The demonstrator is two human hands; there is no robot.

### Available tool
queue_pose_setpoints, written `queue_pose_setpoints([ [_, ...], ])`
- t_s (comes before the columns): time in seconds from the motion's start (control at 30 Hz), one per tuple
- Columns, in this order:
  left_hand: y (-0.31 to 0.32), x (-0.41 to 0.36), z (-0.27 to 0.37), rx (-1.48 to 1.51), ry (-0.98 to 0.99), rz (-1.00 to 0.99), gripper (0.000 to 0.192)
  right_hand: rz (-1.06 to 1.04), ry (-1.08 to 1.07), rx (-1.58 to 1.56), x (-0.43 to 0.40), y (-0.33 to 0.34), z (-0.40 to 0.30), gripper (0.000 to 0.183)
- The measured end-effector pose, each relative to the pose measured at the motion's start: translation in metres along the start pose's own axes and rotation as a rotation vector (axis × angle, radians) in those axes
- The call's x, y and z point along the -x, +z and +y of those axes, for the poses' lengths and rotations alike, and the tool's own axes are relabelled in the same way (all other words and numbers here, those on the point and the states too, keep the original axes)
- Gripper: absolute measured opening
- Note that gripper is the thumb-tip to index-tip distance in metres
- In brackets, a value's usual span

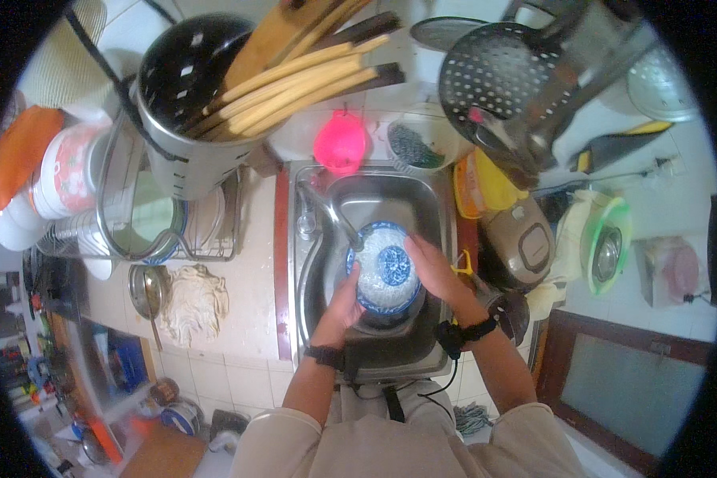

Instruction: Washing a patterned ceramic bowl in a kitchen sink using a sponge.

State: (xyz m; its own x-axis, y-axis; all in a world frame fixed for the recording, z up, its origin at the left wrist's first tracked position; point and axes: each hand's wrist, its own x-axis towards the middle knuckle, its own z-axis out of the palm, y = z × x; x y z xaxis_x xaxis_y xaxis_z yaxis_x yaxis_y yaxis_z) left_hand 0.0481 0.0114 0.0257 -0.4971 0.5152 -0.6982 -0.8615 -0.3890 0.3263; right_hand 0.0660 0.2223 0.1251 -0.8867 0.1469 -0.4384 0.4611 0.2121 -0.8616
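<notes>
A round blue-and-white patterned dish point(371, 285) is held over the sink basin, under the curved metal faucet point(343, 224). Water spreads across its face and blurs part of the pattern around the blue centre medallion. My left hand point(345, 302) grips the lower left rim, thumb on top and fingers partly hidden beneath. At the right rim is my right hand point(431, 269), pressed along the edge; some of its fingers are hidden. The stainless steel sink point(415, 352) surrounds the dish on all sides. Dark bands circle both wrists.
Above the sink hang a pink strainer point(339, 143) and a basket with a scouring pad point(415, 145). A metal utensil holder point(182, 155) with chopsticks looms upper left, over a dish rack point(170, 254). A crumpled cloth point(195, 305) lies left; a rice cooker point(520, 242) stands right.
</notes>
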Motion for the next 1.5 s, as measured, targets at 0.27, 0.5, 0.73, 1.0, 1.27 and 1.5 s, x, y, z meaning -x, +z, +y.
queue_pose_setpoints([
  [0.27, 0.005, -0.009, 0.041, -0.484, 0.221, 0.099, 0.048, 0.211, -0.128, -0.253, 0.013, 0.013, 0.031, 0.062],
  [0.5, 0.007, 0.009, 0.068, -0.871, 0.782, 0.085, 0.041, 0.211, 0.240, -1.021, -0.028, 0.066, 0.056, 0.076],
  [0.73, 0.009, 0.036, 0.078, -1.165, 1.076, 0.129, 0.052, -0.102, 0.377, -1.266, -0.045, 0.113, 0.088, 0.086],
  [1.0, 0.003, 0.049, 0.082, -0.985, 0.839, 0.227, 0.047, -0.002, 0.437, -1.006, 0.000, 0.140, 0.089, 0.086],
  [1.27, -0.039, 0.030, 0.047, -0.159, 0.025, 0.141, 0.047, 0.010, 0.182, -1.126, 0.011, 0.074, 0.090, 0.056],
  [1.5, -0.012, 0.020, 0.017, -0.086, -0.095, 0.087, 0.054, 0.258, 0.185, -0.499, 0.040, 0.028, 0.031, 0.049],
])
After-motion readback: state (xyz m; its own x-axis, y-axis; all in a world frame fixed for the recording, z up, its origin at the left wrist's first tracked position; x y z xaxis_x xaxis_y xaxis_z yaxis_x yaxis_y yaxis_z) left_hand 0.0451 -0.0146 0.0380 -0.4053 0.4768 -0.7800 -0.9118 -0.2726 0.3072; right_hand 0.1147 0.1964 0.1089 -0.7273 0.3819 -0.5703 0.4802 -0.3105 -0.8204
